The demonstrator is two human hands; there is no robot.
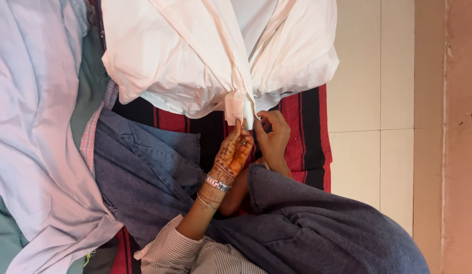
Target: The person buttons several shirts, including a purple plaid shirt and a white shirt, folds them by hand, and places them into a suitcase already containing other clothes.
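While the white shirt [215, 56] lies at the top middle, the left hand [232, 152] and right hand [272, 134] pinch its bottom edge.

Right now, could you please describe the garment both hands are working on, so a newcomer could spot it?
On the red-and-black striped mat by the pale tiled floor lies a pale peach cotton shirt. The left hand and right hand pinch its front edge; its neighbours are lilac cloth and blue denim.

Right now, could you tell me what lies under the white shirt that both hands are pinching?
Under the white shirt lies a red-and-black striped cloth, showing below its hem near the left hand and right hand. Whatever lies farther beneath is covered.
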